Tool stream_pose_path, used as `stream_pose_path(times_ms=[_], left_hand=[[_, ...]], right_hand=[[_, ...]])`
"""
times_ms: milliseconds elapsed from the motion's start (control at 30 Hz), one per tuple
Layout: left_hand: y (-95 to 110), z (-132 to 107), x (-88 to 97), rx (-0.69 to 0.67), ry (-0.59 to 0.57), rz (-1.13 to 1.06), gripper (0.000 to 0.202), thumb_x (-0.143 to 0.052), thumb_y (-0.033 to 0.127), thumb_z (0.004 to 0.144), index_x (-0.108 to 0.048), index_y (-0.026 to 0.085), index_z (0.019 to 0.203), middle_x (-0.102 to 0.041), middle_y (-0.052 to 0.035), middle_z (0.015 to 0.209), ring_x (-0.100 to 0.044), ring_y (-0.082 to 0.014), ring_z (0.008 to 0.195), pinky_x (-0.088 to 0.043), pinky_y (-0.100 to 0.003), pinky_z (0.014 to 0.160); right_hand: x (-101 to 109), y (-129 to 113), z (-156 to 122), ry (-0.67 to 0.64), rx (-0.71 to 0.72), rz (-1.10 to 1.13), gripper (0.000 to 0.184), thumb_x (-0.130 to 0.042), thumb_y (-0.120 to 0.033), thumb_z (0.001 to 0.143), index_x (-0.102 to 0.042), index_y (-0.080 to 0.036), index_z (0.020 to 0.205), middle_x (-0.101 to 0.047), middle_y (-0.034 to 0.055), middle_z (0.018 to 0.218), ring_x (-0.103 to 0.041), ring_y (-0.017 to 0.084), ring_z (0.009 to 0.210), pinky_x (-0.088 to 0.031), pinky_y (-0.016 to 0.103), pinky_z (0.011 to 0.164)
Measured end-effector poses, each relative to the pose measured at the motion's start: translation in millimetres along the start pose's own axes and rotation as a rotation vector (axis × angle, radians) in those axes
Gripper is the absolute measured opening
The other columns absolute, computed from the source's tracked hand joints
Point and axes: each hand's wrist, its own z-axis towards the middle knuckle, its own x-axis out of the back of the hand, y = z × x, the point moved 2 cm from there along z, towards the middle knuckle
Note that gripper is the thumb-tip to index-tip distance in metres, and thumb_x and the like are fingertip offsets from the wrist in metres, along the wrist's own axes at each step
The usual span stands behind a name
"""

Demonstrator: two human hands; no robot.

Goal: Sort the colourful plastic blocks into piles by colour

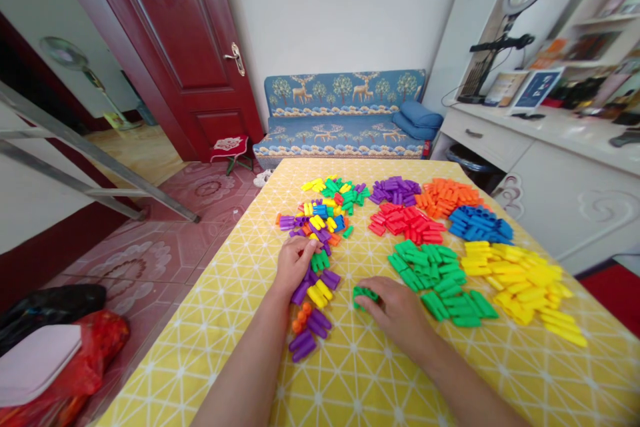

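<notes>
My right hand (400,313) is closed around some green plastic tube pieces (364,295), held low over the front middle of the table. My left hand (296,263) is at the mixed-colour row of tubes, thumb and fingers pinched together; whatever they hold is hidden. Just beside its fingertips lie green tubes (320,260), and nearer to me are yellow tubes (320,293), orange tubes (301,317) and purple tubes (303,345). Beyond this hand spreads a mixed pile (323,210). To the right of my right hand lies a heap of green tubes (435,270).
Sorted heaps in purple (396,191), orange (450,197), red (407,223), blue (480,224) and yellow (520,277) cover the table's right side. The table has a yellow patterned cloth (350,373). Behind it stands a blue sofa (345,113); a white cabinet (565,193) is at right.
</notes>
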Motion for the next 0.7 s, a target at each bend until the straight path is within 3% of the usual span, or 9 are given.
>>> stream_pose_path(times_ms=[167, 300, 500, 700], left_hand=[[3, 1, 0.6, -0.002, -0.007, -0.001, 0.04, -0.044, 0.04, 0.093, -0.072, 0.019, 0.074, -0.073, -0.0039, 0.079, -0.065, -0.0179, 0.08, -0.048, -0.032, 0.081], [3, 1, 0.4, 0.0, -0.004, -0.004, 0.039, -0.044, 0.039, 0.093, -0.072, 0.019, 0.075, -0.073, -0.0034, 0.079, -0.065, -0.0171, 0.079, -0.048, -0.031, 0.081], [2, 1, 0.2, 0.004, -0.025, -0.007, 0.04, -0.043, 0.04, 0.093, -0.072, 0.019, 0.076, -0.073, -0.0043, 0.081, -0.065, -0.0179, 0.082, -0.048, -0.032, 0.083], [2, 0, 0.7, -0.004, 0.004, 0.029, 0.042, -0.042, 0.041, 0.093, -0.07, 0.019, 0.072, -0.071, -0.0051, 0.078, -0.064, -0.0178, 0.078, -0.048, -0.031, 0.079]], right_hand=[[25, 33, 1, 0.158, -0.069, -0.24, 0.012, -0.059, -0.03, 0.084, -0.067, -0.026, 0.091, -0.068, 0.0037, 0.092, -0.063, 0.022, 0.088, -0.049, 0.033, 0.071], [36, 35, 2, 0.268, -0.045, -0.371, 0.012, -0.057, -0.021, 0.084, -0.068, -0.024, 0.088, -0.062, 0.0063, 0.094, -0.057, 0.024, 0.093, -0.046, 0.036, 0.076], [21, 25, 2, 0.119, 0.068, -0.366, 0.013, -0.069, -0.024, 0.076, -0.068, -0.028, 0.088, -0.063, 0.0024, 0.1, -0.052, 0.024, 0.096, -0.038, 0.042, 0.081], [28, 32, 1, 0.211, 0.006, -0.422, 0.02, -0.061, -0.011, 0.076, -0.067, -0.026, 0.086, -0.064, 0.0036, 0.103, -0.05, 0.025, 0.097, -0.037, 0.04, 0.077]])
